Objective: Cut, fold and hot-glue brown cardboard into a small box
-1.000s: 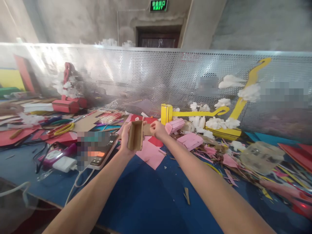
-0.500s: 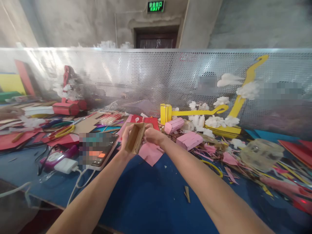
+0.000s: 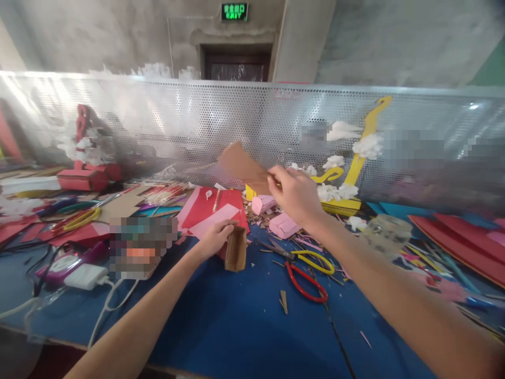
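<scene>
My left hand is closed on the edge of a small open cardboard box, low over the blue table. Its hollow side faces me. Higher up and to the right, my right hand pinches one end of a flat brown cardboard piece, blurred at its far end. Below that hand lie scissors with one yellow and one red handle loop. Pink paper-covered blocks sit just behind the scissors. Red and pink paper sheets lie beyond my left hand.
On the left are a phone-like device, a white charger with cables and yellow-handled scissors. Yellow card shapes with white tufts stand against a perforated metal screen. A clear plastic container and paper scraps lie right.
My right hand has left the box and risen to the right, now with a cardboard piece. The box stays in my left hand, slightly lower. The view has shifted right; scissors now show.
</scene>
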Demonstrator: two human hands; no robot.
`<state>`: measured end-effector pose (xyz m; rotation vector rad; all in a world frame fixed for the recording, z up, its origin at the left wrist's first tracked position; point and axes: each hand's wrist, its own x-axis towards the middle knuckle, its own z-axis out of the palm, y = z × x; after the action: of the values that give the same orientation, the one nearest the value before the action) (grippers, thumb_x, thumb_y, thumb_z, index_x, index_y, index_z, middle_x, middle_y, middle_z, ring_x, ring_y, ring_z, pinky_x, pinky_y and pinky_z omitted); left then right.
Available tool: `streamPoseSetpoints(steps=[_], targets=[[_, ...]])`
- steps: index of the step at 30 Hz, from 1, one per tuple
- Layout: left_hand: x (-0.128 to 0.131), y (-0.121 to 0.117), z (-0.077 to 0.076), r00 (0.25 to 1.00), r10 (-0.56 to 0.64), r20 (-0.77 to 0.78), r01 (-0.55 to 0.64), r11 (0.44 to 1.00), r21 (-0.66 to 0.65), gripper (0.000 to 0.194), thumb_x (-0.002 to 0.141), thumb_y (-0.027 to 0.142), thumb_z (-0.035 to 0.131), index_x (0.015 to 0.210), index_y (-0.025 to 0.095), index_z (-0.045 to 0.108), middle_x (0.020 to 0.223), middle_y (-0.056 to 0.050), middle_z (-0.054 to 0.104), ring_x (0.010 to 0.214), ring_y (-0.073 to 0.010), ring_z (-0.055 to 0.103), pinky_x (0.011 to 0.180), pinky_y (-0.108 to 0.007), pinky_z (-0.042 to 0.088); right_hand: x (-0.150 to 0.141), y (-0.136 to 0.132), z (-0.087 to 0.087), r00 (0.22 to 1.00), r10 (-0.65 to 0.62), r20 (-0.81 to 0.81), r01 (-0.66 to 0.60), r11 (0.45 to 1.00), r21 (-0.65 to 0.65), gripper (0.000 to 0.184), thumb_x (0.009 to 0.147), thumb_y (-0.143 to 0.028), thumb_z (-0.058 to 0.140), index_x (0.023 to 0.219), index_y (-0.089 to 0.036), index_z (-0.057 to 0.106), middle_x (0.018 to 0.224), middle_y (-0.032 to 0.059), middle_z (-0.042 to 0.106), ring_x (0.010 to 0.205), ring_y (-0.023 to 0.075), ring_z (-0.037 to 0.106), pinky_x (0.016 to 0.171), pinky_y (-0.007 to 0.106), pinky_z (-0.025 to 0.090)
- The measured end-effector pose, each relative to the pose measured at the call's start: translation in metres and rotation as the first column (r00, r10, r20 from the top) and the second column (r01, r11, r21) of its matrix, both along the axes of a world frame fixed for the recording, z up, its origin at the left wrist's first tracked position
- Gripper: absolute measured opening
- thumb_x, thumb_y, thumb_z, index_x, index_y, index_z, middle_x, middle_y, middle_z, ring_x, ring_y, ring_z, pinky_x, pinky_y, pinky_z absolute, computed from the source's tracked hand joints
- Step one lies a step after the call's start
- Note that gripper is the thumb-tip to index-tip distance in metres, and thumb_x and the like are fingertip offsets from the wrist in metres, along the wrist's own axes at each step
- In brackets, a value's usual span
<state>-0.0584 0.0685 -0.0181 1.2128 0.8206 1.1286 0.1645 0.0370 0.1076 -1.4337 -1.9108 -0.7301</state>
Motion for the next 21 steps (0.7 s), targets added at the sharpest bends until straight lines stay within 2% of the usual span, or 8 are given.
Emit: streamPoseSetpoints(steps=[3,5,8,10,13,16,18,21], targets=[[0.002,-0.008,0.01,0.999,0.041,0.012,-0.042,0.998,0.052,0.016,0.075,0.026,0.08,0.09,0.022,0.08,0.102,-0.007,0.08,0.108,-0.0263,0.07,0.075,-0.024,0.054,0.031,-0.05,-0.018,0.998,0.037,0.057,-0.038,0.999,0.015,0.029,0.106,-0.023,0.047,0.111,-0.02,0.075,0.086,0.0096,0.077,0.086,0.0255,0.072,0.082,0.039,0.054],[0.003,-0.017,0.023,1.0,0.018,0.025,-0.02,0.998,0.056,0.023,0.081,0.042,0.078,0.09,0.021,0.079,0.101,-0.009,0.08,0.106,-0.0274,0.072,0.07,-0.025,0.055,0.049,-0.073,-0.029,0.994,0.063,0.089,-0.065,0.998,0.023,0.03,0.106,-0.019,0.046,0.118,-0.021,0.074,0.103,0.0113,0.081,0.097,0.027,0.073,0.088,0.042,0.056],[0.007,-0.032,0.039,0.99,-0.134,0.044,0.134,0.991,0.003,0.053,0.086,0.066,0.064,0.093,0.015,0.078,0.087,-0.016,0.079,0.08,-0.0295,0.077,0.055,-0.029,0.055,0.065,-0.092,-0.042,0.957,0.186,0.221,-0.188,0.982,-0.011,0.038,0.105,-0.011,0.044,0.13,-0.021,0.071,0.135,0.0123,0.074,0.113,0.0298,0.072,0.096,0.049,0.056],[0.011,-0.04,0.043,0.944,-0.315,0.097,0.32,0.946,-0.041,0.052,0.084,0.062,0.071,0.105,0.014,0.075,0.087,-0.018,0.079,0.077,-0.0303,0.078,0.051,-0.03,0.056,0.066,-0.095,-0.05,0.933,0.258,0.251,-0.25,0.966,-0.063,0.041,0.105,-0.009,0.043,0.133,-0.02,0.07,0.138,0.0135,0.072,0.118,0.0299,0.071,0.099,0.05,0.057],[0.013,-0.044,0.04,0.963,-0.237,0.127,0.238,0.971,0.011,0.044,0.076,0.034,0.087,0.112,0.016,0.07,0.084,-0.011,0.078,0.068,-0.0234,0.077,0.049,-0.024,0.057,0.062,-0.092,-0.066,0.913,0.372,0.168,-0.341,0.921,-0.186,0.044,0.105,-0.008,0.041,0.139,-0.02,0.066,0.145,0.0121,0.068,0.132,0.0272,0.064,0.111,0.049,0.052],[0.009,-0.037,0.036,0.979,-0.109,0.173,0.101,0.993,0.055,0.041,0.075,0.027,0.087,0.11,0.018,0.067,0.082,-0.005,0.076,0.067,-0.019,0.076,0.049,-0.021,0.058,0.061,-0.091,-0.082,0.967,0.24,-0.087,-0.255,0.911,-0.325,0.037,0.106,-0.021,0.044,0.136,-0.019,0.065,0.146,0.0132,0.065,0.139,0.0277,0.057,0.116,0.049,0.048],[0.004,-0.031,0.036,0.977,-0.03,0.212,0.014,0.997,0.076,0.036,0.077,0.024,0.085,0.108,0.019,0.066,0.079,-0.001,0.074,0.068,-0.017,0.075,0.053,-0.022,0.06,0.068,-0.092,-0.09,0.98,0.109,-0.168,-0.169,0.9,-0.402,0.031,0.105,-0.029,0.047,0.122,-0.017,0.069,0.129,0.0162,0.072,0.123,0.0305,0.066,0.102,0.048,0.055],[0.001,-0.026,0.038,0.965,0.055,0.257,-0.082,0.992,0.096,0.029,0.078,0.019,0.083,0.102,0.02,0.066,0.086,0.0,0.074,0.074,-0.0156,0.075,0.061,-0.025,0.066,0.083,-0.097,-0.094,0.983,0.052,-0.176,-0.143,0.818,-0.557,0.02,0.096,-0.039,0.062,0.098,-0.022,0.071,0.1,0.0086,0.078,0.091,0.0265,0.074,0.078,0.038,0.059]])
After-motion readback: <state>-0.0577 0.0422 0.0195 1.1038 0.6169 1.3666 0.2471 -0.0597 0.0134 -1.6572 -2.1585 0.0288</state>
